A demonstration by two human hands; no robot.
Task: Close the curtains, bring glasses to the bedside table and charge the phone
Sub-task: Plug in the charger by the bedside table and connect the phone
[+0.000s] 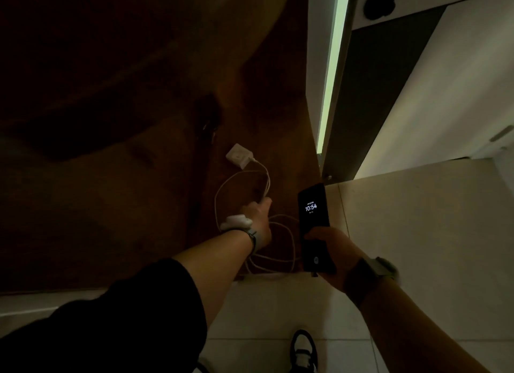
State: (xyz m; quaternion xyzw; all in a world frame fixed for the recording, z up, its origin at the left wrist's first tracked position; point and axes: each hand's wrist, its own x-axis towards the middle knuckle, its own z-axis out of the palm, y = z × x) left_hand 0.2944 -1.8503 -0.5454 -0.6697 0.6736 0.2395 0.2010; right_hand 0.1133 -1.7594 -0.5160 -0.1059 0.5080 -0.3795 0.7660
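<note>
The room is dim. A dark brown wooden surface [111,205] fills the view from 8 round to 12 o'clock, its grain barely showing in the shadow. Pale floor tiles [417,247] with thin grout lines spread from 3 to 6 o'clock. Toward 1 o'clock stands a white upright panel [315,52]. Just beside it a narrow strip of greenish light [333,66] runs downward, with a dark panel [370,94] on its far side. A round black fitting [379,2] sits near the top edge.

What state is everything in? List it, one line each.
phone: screen lit, showing 10:54
charging cable: loosely looped, one end at charger block
charger block: lying on brown surface
left hand: grips charging cable
right hand: holds phone
</note>
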